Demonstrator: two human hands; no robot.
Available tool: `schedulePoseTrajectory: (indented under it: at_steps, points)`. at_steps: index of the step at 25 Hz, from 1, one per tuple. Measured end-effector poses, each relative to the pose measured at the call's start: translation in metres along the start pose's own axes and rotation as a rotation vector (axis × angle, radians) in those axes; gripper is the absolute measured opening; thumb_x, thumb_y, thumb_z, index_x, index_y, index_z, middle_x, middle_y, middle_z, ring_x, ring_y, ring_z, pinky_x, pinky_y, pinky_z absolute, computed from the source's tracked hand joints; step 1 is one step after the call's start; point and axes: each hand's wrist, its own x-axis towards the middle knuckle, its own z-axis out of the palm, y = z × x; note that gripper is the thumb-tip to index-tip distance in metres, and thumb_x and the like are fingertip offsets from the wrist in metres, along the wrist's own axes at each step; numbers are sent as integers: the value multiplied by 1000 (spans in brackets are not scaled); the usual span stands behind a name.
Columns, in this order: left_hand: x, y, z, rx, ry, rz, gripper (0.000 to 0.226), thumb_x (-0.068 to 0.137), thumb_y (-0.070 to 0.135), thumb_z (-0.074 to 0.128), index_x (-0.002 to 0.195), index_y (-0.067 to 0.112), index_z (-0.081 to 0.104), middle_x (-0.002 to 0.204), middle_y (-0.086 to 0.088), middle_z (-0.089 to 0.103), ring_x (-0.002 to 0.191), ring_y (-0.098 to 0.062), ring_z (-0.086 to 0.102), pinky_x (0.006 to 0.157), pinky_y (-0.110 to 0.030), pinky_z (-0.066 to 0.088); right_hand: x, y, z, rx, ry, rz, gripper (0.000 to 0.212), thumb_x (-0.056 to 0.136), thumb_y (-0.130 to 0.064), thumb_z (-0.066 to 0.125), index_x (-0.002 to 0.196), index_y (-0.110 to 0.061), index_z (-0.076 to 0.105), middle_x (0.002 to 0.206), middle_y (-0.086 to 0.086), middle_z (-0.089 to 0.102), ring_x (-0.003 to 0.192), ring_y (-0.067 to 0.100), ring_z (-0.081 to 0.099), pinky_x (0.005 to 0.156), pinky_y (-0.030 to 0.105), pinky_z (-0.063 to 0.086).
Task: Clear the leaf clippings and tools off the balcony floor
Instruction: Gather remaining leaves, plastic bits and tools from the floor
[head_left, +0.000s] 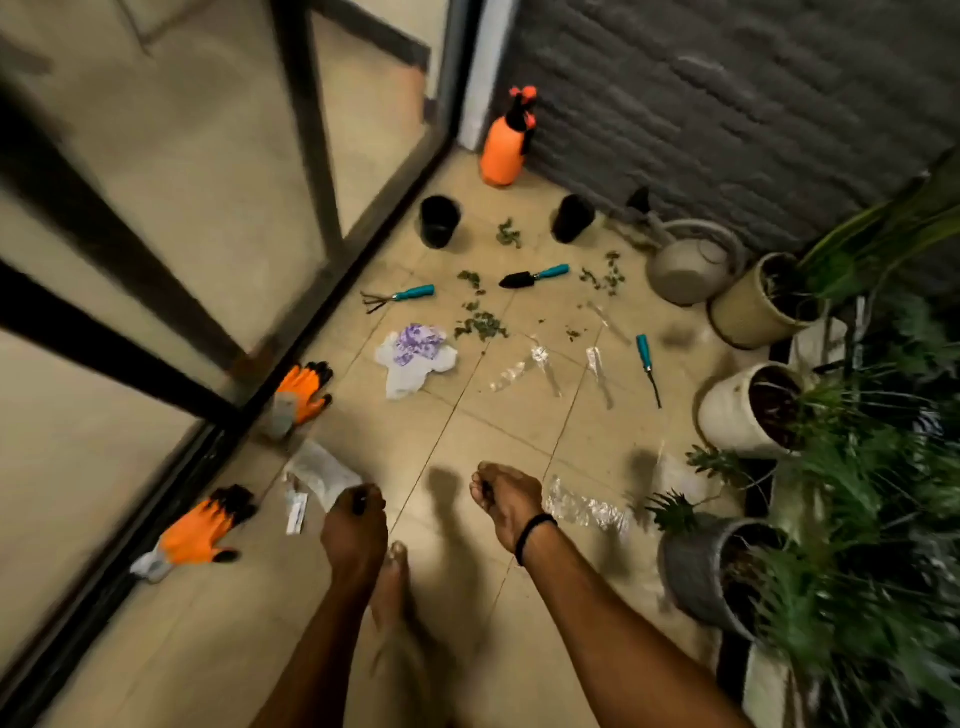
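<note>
head view, looking down at the tiled balcony floor (467, 447). l hand (357, 525) & r hand (506, 506) are both out over the near floor, apart from each other, knuckles up, fingers curled under. there's a small dark spot at each set of fingertips, too blurred to say if anything's pinched, so can't tell the grip on either. black band (535, 531) on the r wrist. bare foot (392, 582) btwn the forearms.

leaf clippings (480, 326) lie scattered mid-floor, well beyond both hands. the biggest clump is just right of a white & purple cloth (415, 358). smaller bits lie farther off, some btwn the left black pot (440, 222) & the right black pot (573, 218).

tools all have teal handles & all lie on the floor:
- hand rake (397, 297) at far left, near the glass door (208, 218)
- trowel (532, 276) in the middle among the clippings
- thin tool (648, 366) at right, near the planted pots (743, 415)

far orange glove (306, 387) lies by the door frame. near orange glove (200, 530) is left of the l hand. orange sprayer (506, 140) stands in the far corner by the grey brick wall (727, 104). grey watering can (685, 265) sits right of the right black pot. clear wrappers (540, 364) lie mid-floor, & a crumpled clear wrapper (587, 506) is just right of the r hand. white packet (322, 473) lies just beyond the l hand. green foliage (857, 519) fills the right edge.
</note>
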Motion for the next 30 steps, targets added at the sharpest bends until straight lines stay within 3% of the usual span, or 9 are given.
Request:
schedulePoseTrajectory:
  at_steps: [2, 5, 9, 12, 17, 21, 26, 28, 30]
  points:
    - [27, 30, 35, 79, -62, 22, 19, 99, 24, 55, 108, 14, 69, 93, -7, 73, 86, -25, 67, 70, -27, 43, 35, -29, -10, 56, 38, 10, 10, 86, 5, 62, 78, 1, 66, 67, 14, 60, 59, 22, 53, 65, 32, 48]
    - [60, 69, 89, 195, -116, 53, 20, 98, 25, 56, 109, 15, 70, 94, -6, 73, 89, -25, 67, 77, -30, 46, 83, -65, -30, 37, 145, 39, 11, 84, 3, 63, 75, -2, 66, 62, 11, 62, 58, 22, 53, 66, 32, 48]
    - [91, 121, 159, 332, -182, 83, 24, 99, 29, 56, 112, 15, 71, 94, -8, 74, 89, -27, 69, 85, -36, 52, 140, -120, -51, 112, 187, 45, 11, 86, 2, 60, 77, -4, 64, 64, 12, 60, 47, 17, 49, 45, 23, 39]
    - [101, 163, 215, 442, -211, 155, 26, 99, 28, 56, 110, 11, 71, 95, -11, 74, 91, -28, 68, 86, -35, 49, 185, -158, -77, 168, 240, 59, 11, 87, 2, 62, 78, -3, 65, 64, 11, 59, 48, 16, 50, 41, 20, 40]
    - [114, 233, 324, 484, -201, 134, 24, 98, 26, 59, 112, 10, 70, 105, -10, 74, 97, -27, 67, 88, -32, 48, 263, -234, -114, 92, 224, 40, 24, 82, -2, 63, 61, -13, 65, 58, 6, 59, 57, 19, 52, 58, 30, 44]
    - [135, 269, 395, 497, -227, 100, 27, 98, 27, 58, 117, 11, 69, 108, -7, 73, 102, -26, 68, 82, -25, 43, 324, -286, -128, -23, 245, 80, 33, 76, -7, 61, 44, -14, 60, 51, 3, 57, 56, 19, 52, 59, 33, 44]
    - [180, 298, 456, 535, -250, 100, 26, 97, 26, 58, 116, 13, 69, 110, -12, 72, 103, -31, 66, 85, -31, 48, 388, -343, -132, -191, 251, 47, 24, 73, -14, 58, 50, -19, 64, 56, -1, 62, 63, 21, 59, 62, 32, 48]
    - [206, 304, 488, 561, -275, 134, 28, 98, 29, 57, 118, 14, 69, 109, -11, 73, 102, -30, 67, 87, -34, 49, 426, -356, -132, -277, 259, -7, 16, 76, -19, 63, 69, -26, 75, 74, -1, 72, 79, 22, 67, 77, 34, 56]
    - [228, 308, 517, 578, -258, 193, 28, 97, 27, 60, 119, 12, 69, 112, -10, 73, 104, -28, 67, 86, -29, 46, 459, -364, -132, -418, 278, -57, 19, 82, -17, 66, 98, -18, 76, 99, 3, 74, 97, 22, 67, 89, 32, 54]
